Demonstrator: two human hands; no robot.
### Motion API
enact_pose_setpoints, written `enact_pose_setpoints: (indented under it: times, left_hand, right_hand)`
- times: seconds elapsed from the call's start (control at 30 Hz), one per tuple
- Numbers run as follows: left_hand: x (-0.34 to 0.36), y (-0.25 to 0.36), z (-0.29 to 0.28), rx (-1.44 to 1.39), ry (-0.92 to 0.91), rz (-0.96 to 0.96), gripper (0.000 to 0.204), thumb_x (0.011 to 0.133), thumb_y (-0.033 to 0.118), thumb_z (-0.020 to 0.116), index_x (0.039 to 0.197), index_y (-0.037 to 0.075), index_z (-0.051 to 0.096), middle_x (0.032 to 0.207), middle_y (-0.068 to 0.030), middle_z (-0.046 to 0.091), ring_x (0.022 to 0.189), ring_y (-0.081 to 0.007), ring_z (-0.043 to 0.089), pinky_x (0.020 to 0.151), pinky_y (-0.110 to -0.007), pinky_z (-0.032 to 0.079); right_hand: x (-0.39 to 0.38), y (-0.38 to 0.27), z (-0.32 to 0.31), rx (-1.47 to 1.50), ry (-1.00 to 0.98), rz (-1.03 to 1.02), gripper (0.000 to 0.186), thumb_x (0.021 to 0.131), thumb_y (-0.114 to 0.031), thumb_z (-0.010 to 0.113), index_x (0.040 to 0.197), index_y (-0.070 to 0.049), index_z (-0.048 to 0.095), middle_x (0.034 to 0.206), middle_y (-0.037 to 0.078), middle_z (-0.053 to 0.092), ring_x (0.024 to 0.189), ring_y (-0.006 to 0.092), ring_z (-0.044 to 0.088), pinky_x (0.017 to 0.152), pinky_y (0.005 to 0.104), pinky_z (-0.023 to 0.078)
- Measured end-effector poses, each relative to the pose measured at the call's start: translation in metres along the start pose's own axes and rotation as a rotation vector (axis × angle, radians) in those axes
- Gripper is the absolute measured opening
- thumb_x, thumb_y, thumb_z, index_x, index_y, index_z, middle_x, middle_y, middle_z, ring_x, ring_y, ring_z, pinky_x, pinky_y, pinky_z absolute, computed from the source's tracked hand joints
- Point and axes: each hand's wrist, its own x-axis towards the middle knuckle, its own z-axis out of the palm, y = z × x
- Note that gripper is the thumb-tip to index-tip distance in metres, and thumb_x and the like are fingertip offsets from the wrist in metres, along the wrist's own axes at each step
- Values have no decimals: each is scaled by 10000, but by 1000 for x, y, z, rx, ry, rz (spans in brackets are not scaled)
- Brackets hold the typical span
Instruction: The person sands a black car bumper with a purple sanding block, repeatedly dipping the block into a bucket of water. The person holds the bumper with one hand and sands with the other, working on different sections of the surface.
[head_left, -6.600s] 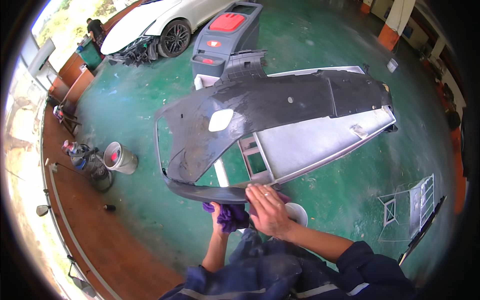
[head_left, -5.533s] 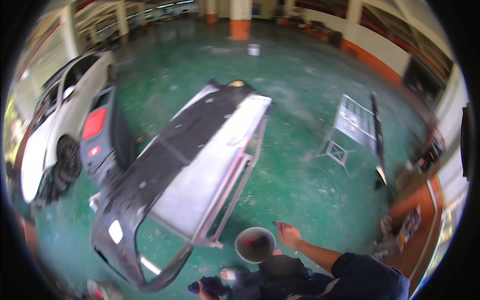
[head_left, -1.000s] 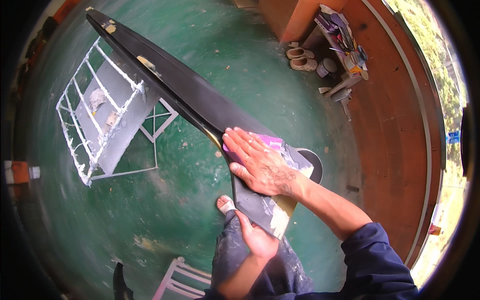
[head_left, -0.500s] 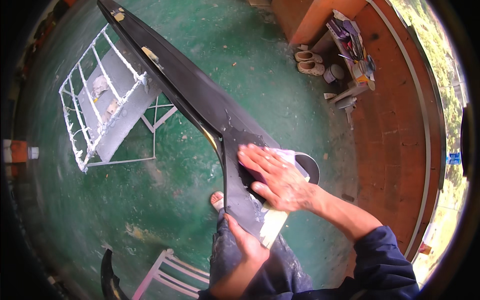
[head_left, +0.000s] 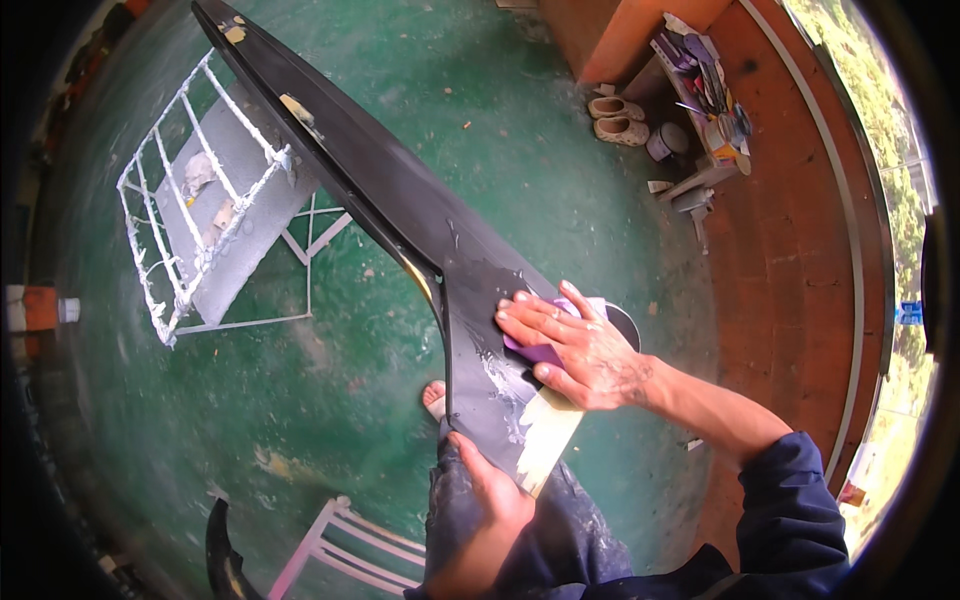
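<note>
A long black car trim panel (head_left: 350, 150) runs diagonally from the upper left toward me, with pale filler patches along it and a cream patch (head_left: 545, 435) at its near end. My left hand (head_left: 490, 490) grips this near end, thumb along the edge. My right hand (head_left: 570, 355) lies spread over a purple sheet (head_left: 530, 348), apparently abrasive paper, pressing it on the panel's wide part; its fingers are apart. Wet-looking grey smears mark the surface beside them. A round bucket (head_left: 627, 327), mostly hidden, sits beneath the panel's right edge.
At left stands a paint-crusted white metal rack (head_left: 235, 290); a pale slatted frame (head_left: 355, 550) is at bottom. An orange pillar (head_left: 620, 35), shoes (head_left: 620, 130) and a cluttered shelf (head_left: 700, 170) are upper right, beside the orange wall (head_left: 780, 260). My foot (head_left: 433, 400) shows below the panel.
Earlier I faced a large bumper with a purple cloth, then turned to this long panel. Over the last second my right hand and the purple sheet have moved rightward and down the panel.
</note>
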Motion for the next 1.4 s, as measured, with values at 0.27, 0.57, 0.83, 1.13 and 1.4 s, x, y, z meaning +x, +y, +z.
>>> enact_pose_setpoints:
  times: [0.27,0.57,0.83,1.13,1.4]
  left_hand:
    - [9,17,3,-203,-360,-80,786,1126,662,301,1730,169,201,1755,-48,297,1595,-260,327,1303,-463,294]
    - [8,18,-4,-202,-312,-211,722,1147,609,249,1717,166,247,1743,-61,317,1595,-278,335,1308,-491,282]
    - [7,18,-27,-118,-398,-143,727,1118,519,361,1737,181,184,1767,-38,278,1624,-268,262,1310,-523,256]
    - [10,28,-33,50,-375,-160,858,1071,725,378,1721,175,272,1775,-26,281,1616,-254,282,1322,-478,238]
    - [19,32,-28,-20,-449,-240,926,1053,754,421,1663,62,354,1722,-39,384,1591,-246,336,1316,-449,268]
  right_hand:
    - [21,-49,29,119,110,28,736,1100,-387,460,1698,-10,255,1757,225,266,1647,383,213,1337,527,171]
    - [51,-67,30,58,215,122,779,1068,-393,523,1693,-8,264,1757,204,287,1636,372,256,1329,519,212]
    - [7,-102,47,88,202,100,812,1040,-422,562,1687,-15,288,1743,187,328,1625,350,296,1315,528,248]
    - [-40,-130,57,145,196,283,801,1022,-387,586,1673,-1,323,1742,207,325,1617,363,315,1308,519,260]
    - [-53,-138,64,151,255,425,821,1021,-414,596,1658,33,335,1729,246,328,1614,384,316,1302,522,277]
